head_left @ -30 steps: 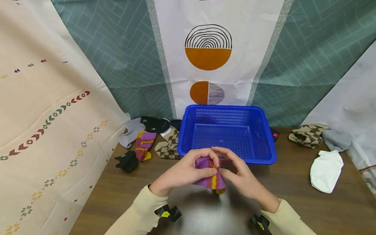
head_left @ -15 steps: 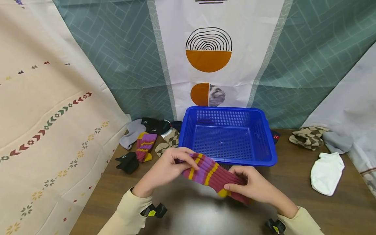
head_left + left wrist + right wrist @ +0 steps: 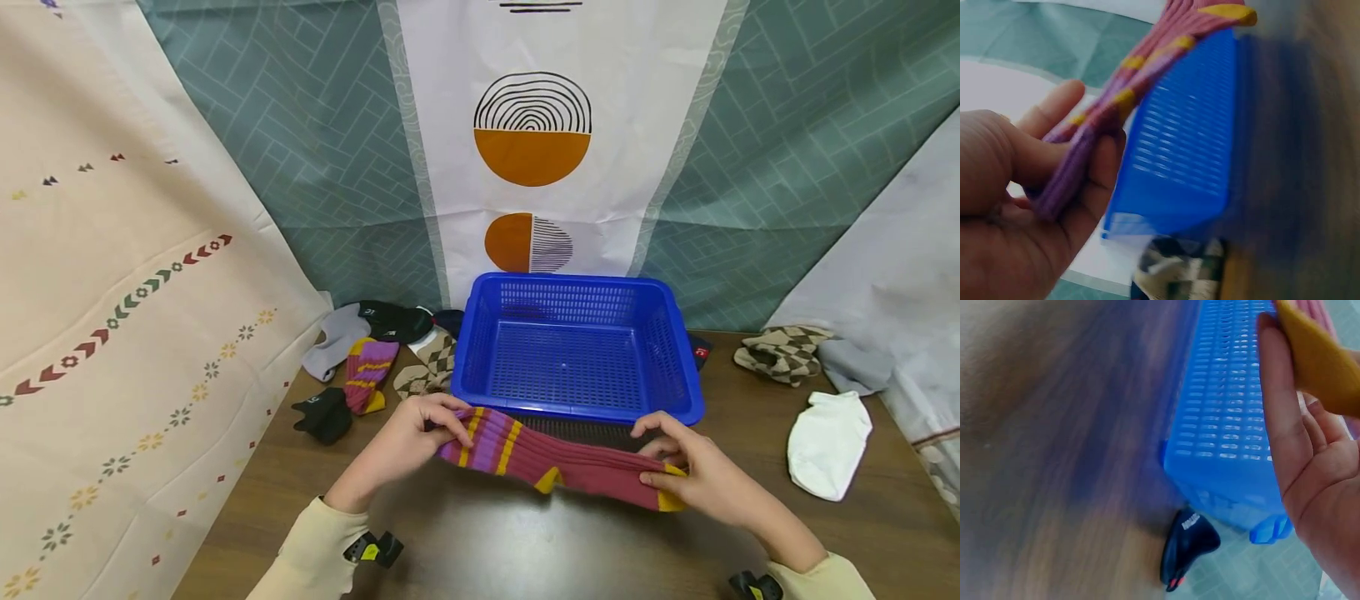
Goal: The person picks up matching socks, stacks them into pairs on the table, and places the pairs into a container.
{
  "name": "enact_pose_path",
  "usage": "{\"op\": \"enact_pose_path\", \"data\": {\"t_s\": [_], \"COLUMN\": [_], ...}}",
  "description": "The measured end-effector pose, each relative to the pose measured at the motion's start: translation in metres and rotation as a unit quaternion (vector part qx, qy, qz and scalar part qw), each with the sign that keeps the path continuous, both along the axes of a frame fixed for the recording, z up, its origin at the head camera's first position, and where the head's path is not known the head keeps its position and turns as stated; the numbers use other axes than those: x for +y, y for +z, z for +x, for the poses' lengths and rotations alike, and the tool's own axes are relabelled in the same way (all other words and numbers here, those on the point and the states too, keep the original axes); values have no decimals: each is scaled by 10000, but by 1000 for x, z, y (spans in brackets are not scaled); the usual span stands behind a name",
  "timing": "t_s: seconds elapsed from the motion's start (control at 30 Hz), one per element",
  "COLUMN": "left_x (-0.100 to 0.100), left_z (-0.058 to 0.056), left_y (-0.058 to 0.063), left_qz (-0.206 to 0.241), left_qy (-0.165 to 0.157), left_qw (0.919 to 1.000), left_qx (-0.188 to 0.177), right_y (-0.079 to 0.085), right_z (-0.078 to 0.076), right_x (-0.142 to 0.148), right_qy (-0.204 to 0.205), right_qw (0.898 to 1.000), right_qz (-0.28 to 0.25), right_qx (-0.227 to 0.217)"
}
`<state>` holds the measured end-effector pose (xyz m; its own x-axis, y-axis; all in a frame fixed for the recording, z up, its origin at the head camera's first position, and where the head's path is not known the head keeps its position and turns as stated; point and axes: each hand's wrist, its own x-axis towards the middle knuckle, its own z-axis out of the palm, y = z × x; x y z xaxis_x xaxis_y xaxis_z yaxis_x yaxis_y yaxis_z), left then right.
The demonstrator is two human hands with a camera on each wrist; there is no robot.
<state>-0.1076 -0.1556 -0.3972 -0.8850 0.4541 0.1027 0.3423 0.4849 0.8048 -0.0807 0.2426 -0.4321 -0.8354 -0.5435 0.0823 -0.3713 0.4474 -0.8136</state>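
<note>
A maroon sock (image 3: 600, 471) with purple and yellow bands and a yellow heel and toe is stretched out sideways in front of the blue basket (image 3: 693, 400). At its purple cuff, my left hand (image 3: 401, 442) pinches it; the left wrist view shows the thumb against the ribbed knit (image 3: 1125, 94). My right hand (image 3: 697, 471) holds the toe end between thumb and fingers. Up close in the right wrist view, the yellow toe (image 3: 1322, 369) lies against the fingers. A similar striped sock (image 3: 367, 371) lies on the table at left.
Left of the basket are a grey sock (image 3: 336, 337), black socks (image 3: 393, 321), another black sock (image 3: 324, 414) and a checkered sock (image 3: 427, 367). On the right lie a checkered sock (image 3: 787, 352), a grey sock (image 3: 857, 365) and a white sock (image 3: 828, 446). Hanging cloths (image 3: 330, 167) surround the table.
The bunched sock has been drawn out to full length. My hands have moved apart, the left one leftward and the right one rightward to the toe. The basket stays put.
</note>
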Motion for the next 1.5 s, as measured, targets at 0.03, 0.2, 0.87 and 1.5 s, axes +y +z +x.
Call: {"op": "enact_pose_path", "data": {"t_s": [0.03,0.2,0.87,1.5], "left_x": [-1,-3,30,49], "left_z": [-1,-3,-23,-10], "left_y": [-5,-26,-68,-63], "left_qz": [-116,-762,-1772,-2442], "left_qy": [-3,-3,190,519], "left_qw": [9999,9958,9829,9683], "left_qx": [-56,-510,-461,60], "right_y": [-2,-7,-25,-35], "right_z": [1,4,-14,-1], "right_x": [1,1,9,-25], "right_qy": [64,263,-940,-1202], "right_qw": [10000,9993,9754,9370], "right_qz": [29,243,1984,2557], "right_qx": [64,134,210,2056]}}
